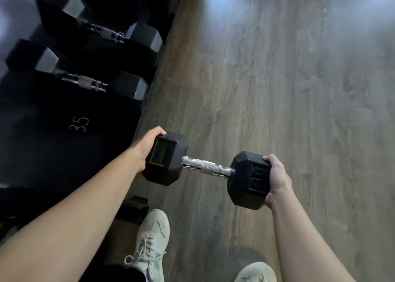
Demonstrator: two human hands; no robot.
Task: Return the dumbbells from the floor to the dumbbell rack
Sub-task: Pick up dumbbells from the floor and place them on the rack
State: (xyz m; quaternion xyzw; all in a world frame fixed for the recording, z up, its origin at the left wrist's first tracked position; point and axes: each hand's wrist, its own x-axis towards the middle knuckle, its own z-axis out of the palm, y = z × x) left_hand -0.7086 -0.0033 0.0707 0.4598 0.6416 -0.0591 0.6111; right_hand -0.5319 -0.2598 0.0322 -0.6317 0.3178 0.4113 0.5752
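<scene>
Grey wood-plank floor [277, 89] lies open ahead and to the right, bounded on the left by the slanting front edge of the black dumbbell rack [64, 153], whose near bay, marked 35, stands vacant beside two racked black hex dumbbells [85, 82]. Held above the floor just right of that edge, the black rubber hex dumbbell with a knurled chrome handle [206, 166] runs left to right, its right end nearer the body. The left hand [147, 147] cups the left head, the right hand [277, 180] the right head, fingers wrapped around each. Pale laced sneakers [149, 239] stand below.
</scene>
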